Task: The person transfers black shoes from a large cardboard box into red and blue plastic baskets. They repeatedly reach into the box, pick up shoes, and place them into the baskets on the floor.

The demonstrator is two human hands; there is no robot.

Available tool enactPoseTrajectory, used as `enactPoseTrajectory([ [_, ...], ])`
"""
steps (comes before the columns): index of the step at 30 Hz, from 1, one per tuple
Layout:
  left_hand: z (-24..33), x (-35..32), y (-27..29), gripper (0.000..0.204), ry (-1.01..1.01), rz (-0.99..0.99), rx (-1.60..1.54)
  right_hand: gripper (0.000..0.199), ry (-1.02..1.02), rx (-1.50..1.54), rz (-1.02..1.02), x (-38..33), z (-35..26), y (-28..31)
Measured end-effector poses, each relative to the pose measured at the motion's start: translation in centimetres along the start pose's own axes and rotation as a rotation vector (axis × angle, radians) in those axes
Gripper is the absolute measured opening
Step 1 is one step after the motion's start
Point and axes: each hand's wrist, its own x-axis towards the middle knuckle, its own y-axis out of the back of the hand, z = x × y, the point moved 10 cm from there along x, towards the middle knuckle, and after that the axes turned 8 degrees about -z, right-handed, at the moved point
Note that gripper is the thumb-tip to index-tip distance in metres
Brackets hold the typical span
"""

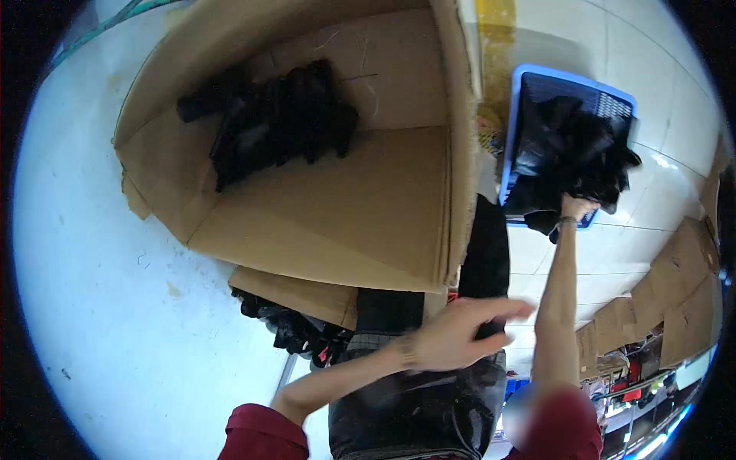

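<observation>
Reaching hand: right hand (576,205), clenched on black clothes (571,149) in blue basket (529,80).
Left hand (460,333): released, fingers spread.
Cardboard box (368,222): black clothes held at far corner.

Open cardboard box (330,222) with a black, perhaps fabric, heap (268,123); flattened cartons (682,307).

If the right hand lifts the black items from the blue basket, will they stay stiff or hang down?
Probably floppy: the black items drape over the blue basket rim. Likely light, since the right hand grips a bunch with the arm fully stretched.
</observation>
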Motion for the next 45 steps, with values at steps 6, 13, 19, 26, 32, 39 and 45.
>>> enactPoseTrajectory([
  [6,-1.0,-16.6,18.7,0.04,-0.051,0.64,-0.22,0.069,0.192,0.599,-0.386,-3.4,2.9,-4.5],
  [13,-16.1,-21.1,45.0,0.08,0.552,1.0,0.858,0.059,0.072,0.591,-0.549,-7.1,2.2,-1.2],
  [19,-21.1,-17.5,52.9,0.131,0.516,1.192,0.496,0.056,-0.058,0.587,-0.588,-14.6,8.1,2.5],
  [26,-18.3,-8.0,46.2,0.151,0.686,1.195,0.402,0.053,-0.194,0.552,-0.554,-18.4,14.6,6.5],
  [32,-14.9,-8.2,48.5,0.108,0.606,1.384,0.52,0.05,-0.178,0.558,-0.58,-17.5,13.2,5.5],
  [39,-15.0,-19.7,51.8,0.059,0.69,1.417,0.616,0.047,-0.187,0.569,-0.583,-17.5,12.5,4.7],
  [45,-17.4,-24.4,53.1,0.063,0.859,1.391,0.774,0.045,-0.179,0.567,-0.566,-17.0,11.9,6.1],
])
